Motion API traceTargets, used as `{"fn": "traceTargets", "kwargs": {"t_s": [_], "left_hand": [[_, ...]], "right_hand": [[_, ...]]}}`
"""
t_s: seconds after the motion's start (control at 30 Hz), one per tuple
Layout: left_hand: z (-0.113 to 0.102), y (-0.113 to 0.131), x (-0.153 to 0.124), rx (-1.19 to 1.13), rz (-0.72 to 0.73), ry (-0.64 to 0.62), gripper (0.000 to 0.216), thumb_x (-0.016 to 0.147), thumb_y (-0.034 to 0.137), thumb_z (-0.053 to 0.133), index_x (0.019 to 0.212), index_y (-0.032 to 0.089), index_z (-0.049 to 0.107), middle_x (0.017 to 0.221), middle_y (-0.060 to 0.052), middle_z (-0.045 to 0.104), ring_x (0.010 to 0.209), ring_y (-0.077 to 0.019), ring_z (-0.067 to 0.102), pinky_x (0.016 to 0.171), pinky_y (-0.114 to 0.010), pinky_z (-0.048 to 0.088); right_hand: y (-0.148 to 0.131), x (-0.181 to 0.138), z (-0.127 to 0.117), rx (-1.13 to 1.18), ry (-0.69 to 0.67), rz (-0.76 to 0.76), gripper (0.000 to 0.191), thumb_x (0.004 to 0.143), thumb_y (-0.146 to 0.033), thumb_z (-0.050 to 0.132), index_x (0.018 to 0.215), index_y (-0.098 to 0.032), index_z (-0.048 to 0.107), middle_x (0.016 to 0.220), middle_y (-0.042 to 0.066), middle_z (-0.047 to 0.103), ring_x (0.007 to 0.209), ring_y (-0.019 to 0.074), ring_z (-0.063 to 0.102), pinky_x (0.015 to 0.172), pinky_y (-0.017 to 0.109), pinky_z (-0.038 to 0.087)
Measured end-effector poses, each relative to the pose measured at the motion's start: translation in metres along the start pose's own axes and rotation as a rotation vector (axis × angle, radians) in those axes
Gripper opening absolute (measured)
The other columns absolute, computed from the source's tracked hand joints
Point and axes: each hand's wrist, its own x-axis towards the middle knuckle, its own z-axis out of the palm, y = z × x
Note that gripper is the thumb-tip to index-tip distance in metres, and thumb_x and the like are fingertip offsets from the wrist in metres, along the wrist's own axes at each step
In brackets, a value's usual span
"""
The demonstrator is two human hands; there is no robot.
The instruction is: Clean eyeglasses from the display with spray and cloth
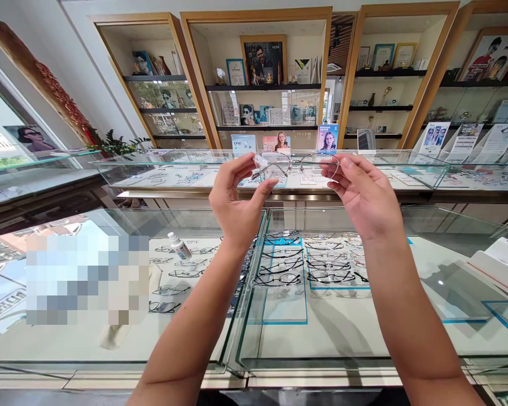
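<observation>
A pair of thin-rimmed eyeglasses (296, 161) is held up in front of me at arm's length, over the far side of the glass counter. My left hand (239, 197) grips the left end of the frame between thumb and fingers, with a folded temple arm showing near the thumb. At the other end, my right hand (366, 194) pinches the right rim, its remaining fingers loosely curled. Below my hands, rows of eyeglasses (279, 279) lie inside the display case. A small white spray bottle (179, 246) stands on the glass to the left of my left forearm.
The glass counter (322, 361) spans the foreground, with a pale cloth-like item (114, 336) at left beside a blurred-out patch. A white box-like object (502, 262) sits at right. Behind runs another glass display case (186, 177), then wood-framed shelves (256, 87).
</observation>
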Motion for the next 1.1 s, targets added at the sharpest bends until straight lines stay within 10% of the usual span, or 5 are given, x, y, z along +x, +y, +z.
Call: {"fn": "traceTargets", "kwargs": {"t_s": [0.87,1.1], "left_hand": [[0.012,0.020,0.001,-0.570,-0.444,0.056,0.056,0.076,0.039,0.104,0.117,0.028,0.067,0.123,-0.003,0.077,0.110,-0.0166,0.079,0.102,-0.030,0.065],[0.009,0.028,0.002,-0.951,-0.993,-0.055,0.042,0.079,0.031,0.102,0.109,0.024,0.074,0.116,-0.002,0.079,0.106,-0.0134,0.079,0.096,-0.022,0.066]], "right_hand": [[0.017,0.006,0.005,0.198,0.029,0.170,0.027,0.094,-0.057,0.077,0.103,-0.032,0.076,0.120,0.002,0.086,0.118,0.0260,0.079,0.107,0.049,0.061],[0.021,0.005,0.016,0.001,-0.115,-0.129,0.027,0.088,-0.051,0.090,0.108,-0.035,0.082,0.133,0.001,0.082,0.132,0.0281,0.072,0.111,0.051,0.060]]}}
